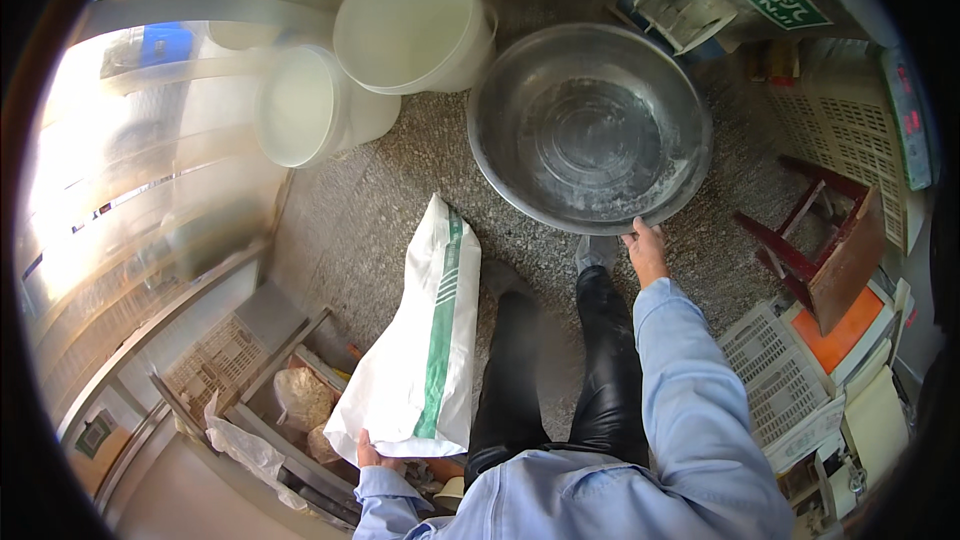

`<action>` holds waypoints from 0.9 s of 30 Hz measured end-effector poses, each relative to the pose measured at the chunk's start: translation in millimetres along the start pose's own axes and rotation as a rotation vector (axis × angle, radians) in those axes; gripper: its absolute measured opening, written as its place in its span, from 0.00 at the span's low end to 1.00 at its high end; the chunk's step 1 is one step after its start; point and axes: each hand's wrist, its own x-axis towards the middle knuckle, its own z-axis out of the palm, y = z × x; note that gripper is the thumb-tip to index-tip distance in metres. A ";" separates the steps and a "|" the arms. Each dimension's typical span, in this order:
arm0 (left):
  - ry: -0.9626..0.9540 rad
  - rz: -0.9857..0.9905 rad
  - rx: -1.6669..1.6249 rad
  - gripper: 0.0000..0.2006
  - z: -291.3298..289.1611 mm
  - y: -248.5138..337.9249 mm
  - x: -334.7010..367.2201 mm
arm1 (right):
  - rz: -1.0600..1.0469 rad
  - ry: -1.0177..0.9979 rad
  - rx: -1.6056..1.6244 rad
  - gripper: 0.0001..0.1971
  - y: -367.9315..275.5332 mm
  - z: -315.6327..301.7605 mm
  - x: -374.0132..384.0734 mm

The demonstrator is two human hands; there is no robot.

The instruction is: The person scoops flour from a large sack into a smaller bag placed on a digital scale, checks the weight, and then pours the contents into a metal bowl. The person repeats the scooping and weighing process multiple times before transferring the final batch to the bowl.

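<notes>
Metal basin [535,135] and white sack [425,340] are the two things held. The right hand [648,250] is clamped on the basin's near rim, thumb and fingers pinching the edge, with the basin's bowl reaching away beyond it. The left hand [374,454] is closed on the near left corner of the sack, its fingers partly hidden; the sack stretches forward from it to a narrow point, a green stripe along its right side.

Between the sack's tip and the basin's left rim, ahead of the left hand, a band of speckled floor [350,215] gives some room. Right of the right hand, the floor runs to a dark red stool [850,250] lying tipped. A shoe [597,252] sits close under the basin's rim, just left of that hand.

Counted: one basin, one sack, one stool; two pale buckets, the larger [468,65] left of the basin, the smaller [372,118] farther left, both well ahead of the left hand.
</notes>
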 end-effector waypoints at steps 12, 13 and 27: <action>0.022 0.068 0.139 0.24 13.0 -0.9 -18.8 | 0.174 0.105 -0.083 0.21 22.1 -33.9 88.3; 0.020 0.070 0.138 0.24 14.3 -1.2 -19.3 | 0.135 0.048 -0.072 0.22 21.2 -31.7 89.8; 0.131 0.163 -0.341 0.21 10.8 -50.5 17.8 | -0.246 -1.044 -1.326 0.29 24.2 70.7 -148.2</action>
